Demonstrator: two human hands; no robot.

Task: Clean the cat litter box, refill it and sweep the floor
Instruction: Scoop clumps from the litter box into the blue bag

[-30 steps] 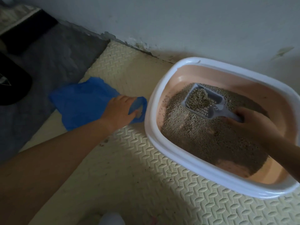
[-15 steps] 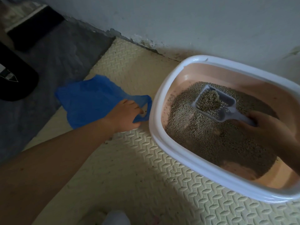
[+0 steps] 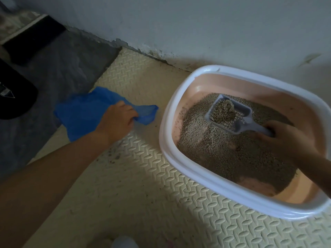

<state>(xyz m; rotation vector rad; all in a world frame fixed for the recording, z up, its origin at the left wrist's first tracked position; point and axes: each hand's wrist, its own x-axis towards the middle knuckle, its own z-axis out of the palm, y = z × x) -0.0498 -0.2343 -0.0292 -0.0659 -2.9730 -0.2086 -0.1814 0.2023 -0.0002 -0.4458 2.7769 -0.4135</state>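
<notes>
Cream foam mat [image 3: 143, 176] w/ a raised tread pattern lies under and all around the left fingers [image 3: 126, 110]. A dark grey surface [image 3: 62, 68] starts well to the left of them. Past that there's a black rounded thing [image 3: 16, 97], can't tell what. Grey wall [image 3: 197, 24] sits up beyond the right fingers [image 3: 268, 126], w/ paint chipped along the bottom. Black strip [image 3: 35, 38] is top left, idk what it is.

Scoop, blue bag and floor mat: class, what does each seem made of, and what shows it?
Scoop: likely rigid moulded plastic, matt grey, with slots.
Blue bag: probably thin plastic film; it crumples, its edge translucent.
Floor mat: seemingly foam or rubber, cream, embossed with a tread pattern.
</notes>
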